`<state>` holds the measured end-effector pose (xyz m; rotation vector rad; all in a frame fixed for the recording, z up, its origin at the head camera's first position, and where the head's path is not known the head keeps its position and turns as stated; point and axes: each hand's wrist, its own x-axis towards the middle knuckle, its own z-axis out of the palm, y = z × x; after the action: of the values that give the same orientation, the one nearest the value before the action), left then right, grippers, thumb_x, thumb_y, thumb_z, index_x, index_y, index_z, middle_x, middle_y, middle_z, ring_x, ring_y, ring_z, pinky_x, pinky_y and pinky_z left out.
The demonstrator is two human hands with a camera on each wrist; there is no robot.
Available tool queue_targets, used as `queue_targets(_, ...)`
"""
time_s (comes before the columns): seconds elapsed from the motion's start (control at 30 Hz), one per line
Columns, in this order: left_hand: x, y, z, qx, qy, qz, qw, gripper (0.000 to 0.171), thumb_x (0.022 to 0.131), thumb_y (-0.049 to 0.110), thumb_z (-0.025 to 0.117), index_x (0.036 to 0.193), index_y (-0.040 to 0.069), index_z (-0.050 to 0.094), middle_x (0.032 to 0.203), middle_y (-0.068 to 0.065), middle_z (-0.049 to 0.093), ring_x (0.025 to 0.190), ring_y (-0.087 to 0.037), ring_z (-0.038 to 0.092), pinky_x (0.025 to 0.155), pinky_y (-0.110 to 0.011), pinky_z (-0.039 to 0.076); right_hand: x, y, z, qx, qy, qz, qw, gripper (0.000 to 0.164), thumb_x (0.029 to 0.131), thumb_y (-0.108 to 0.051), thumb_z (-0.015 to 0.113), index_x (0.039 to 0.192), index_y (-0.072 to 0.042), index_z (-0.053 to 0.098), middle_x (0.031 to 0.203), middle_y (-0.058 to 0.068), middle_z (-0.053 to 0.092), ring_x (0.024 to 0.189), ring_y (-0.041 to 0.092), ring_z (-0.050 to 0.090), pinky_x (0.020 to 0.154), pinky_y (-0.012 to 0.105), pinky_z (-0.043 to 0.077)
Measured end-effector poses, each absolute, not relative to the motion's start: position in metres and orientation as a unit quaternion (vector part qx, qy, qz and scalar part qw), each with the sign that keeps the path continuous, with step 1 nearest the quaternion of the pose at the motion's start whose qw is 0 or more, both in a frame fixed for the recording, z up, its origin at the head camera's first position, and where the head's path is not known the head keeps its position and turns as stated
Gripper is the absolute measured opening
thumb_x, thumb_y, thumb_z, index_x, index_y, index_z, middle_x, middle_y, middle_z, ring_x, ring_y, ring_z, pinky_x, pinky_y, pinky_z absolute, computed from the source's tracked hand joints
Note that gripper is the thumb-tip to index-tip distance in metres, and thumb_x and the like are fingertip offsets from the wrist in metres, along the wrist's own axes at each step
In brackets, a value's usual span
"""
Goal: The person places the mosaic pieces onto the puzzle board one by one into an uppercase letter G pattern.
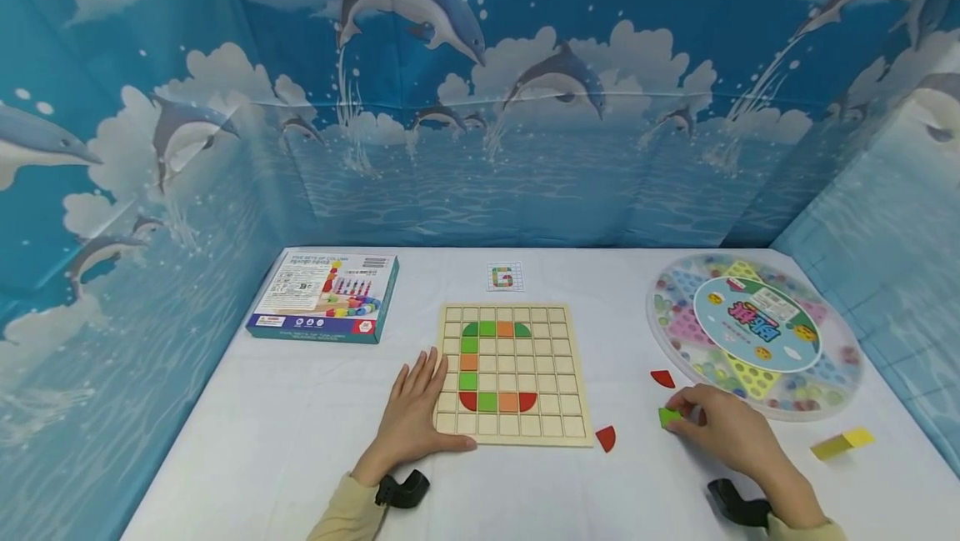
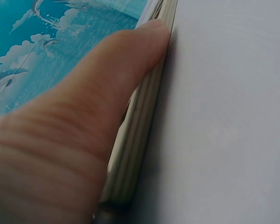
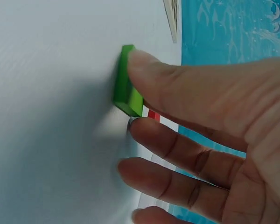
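Observation:
A square wooden grid board (image 1: pixel 552 362) lies mid-table, with green, orange and red pieces set in a C-like outline. Spread along its left side is my left hand (image 1: pixel 412 412), fingers straight, the thumb (image 2: pixel 144 51) against the board's near edge. To the right of the board, my right hand (image 1: pixel 723 431) pinches a green block (image 1: pixel 667 418) low over the white cloth. In the right wrist view the thumb lies on the green block (image 3: pixel 126 86); the opposing fingertip is partly hidden. One red quarter-round piece (image 1: pixel 662 378) lies beyond this hand, another (image 1: pixel 606 438) beside the board's near right corner.
A yellow block (image 1: pixel 842 443) stands right of my right hand. Behind it sits a round clear case (image 1: pixel 757 333) of coloured beads. At the back are a pattern card (image 1: pixel 505 277) and, on the left, a boxed toy set (image 1: pixel 324 295). Dolphin-print curtains (image 1: pixel 525 174) border the table.

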<state>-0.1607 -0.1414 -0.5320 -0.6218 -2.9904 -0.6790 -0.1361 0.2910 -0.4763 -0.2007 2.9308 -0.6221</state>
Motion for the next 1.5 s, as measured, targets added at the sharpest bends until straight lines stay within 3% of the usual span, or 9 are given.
queue_targets(0.23, -0.161, -0.141, -0.532, -0.201, -0.955, -0.217, 0.007, 0.126, 0.061, 0.077, 0.067, 0.152, 0.007, 0.014, 0.158, -0.009, 0.005, 0.143, -0.023, -0.002, 0.112, -0.042, -0.003, -0.138, 0.285, -0.473, -0.068, 0.973, -0.206, 0.084, 0.027, 0.075, -0.027, 0.081, 0.085, -0.017, 0.058, 0.071, -0.005, 0.052, 0.063, 0.015, 0.045, 0.054, 0.030, 0.038)
queue_targets(0.63, -0.161, -0.143, -0.534, -0.201, -0.956, -0.213, 0.007, 0.126, 0.061, 0.077, 0.066, 0.152, 0.008, 0.013, 0.158, -0.008, 0.004, 0.143, -0.022, -0.003, 0.112, -0.042, -0.004, -0.155, 0.232, -0.467, -0.134, 0.962, -0.237, -0.030, 0.022, 0.071, -0.022, 0.084, 0.082, -0.022, 0.065, 0.067, -0.016, 0.054, 0.057, 0.006, 0.044, 0.051, 0.024, 0.036)
queue_targets(1.13, -0.160, -0.142, -0.532, -0.205, -0.954, -0.218, 0.012, 0.126, 0.061, 0.075, 0.068, 0.152, 0.006, 0.016, 0.158, -0.010, 0.007, 0.143, -0.024, 0.000, 0.112, -0.043, -0.003, -0.191, 0.153, -0.470, -0.194, 0.934, -0.300, -0.031, 0.027, 0.068, -0.021, 0.086, 0.068, -0.024, 0.059, 0.064, -0.016, 0.051, 0.056, 0.007, 0.044, 0.051, 0.027, 0.037)
queue_targets(1.5, -0.160, -0.142, -0.531, -0.208, -0.952, -0.222, 0.018, 0.125, 0.062, 0.076, 0.068, 0.151, 0.004, 0.017, 0.157, -0.013, 0.009, 0.143, -0.028, 0.002, 0.112, -0.046, 0.000, -0.197, 0.131, -0.480, -0.190, 0.931, -0.311, -0.017, 0.017, 0.076, -0.017, 0.081, 0.071, -0.022, 0.065, 0.064, -0.014, 0.055, 0.054, 0.005, 0.046, 0.051, 0.027, 0.038)
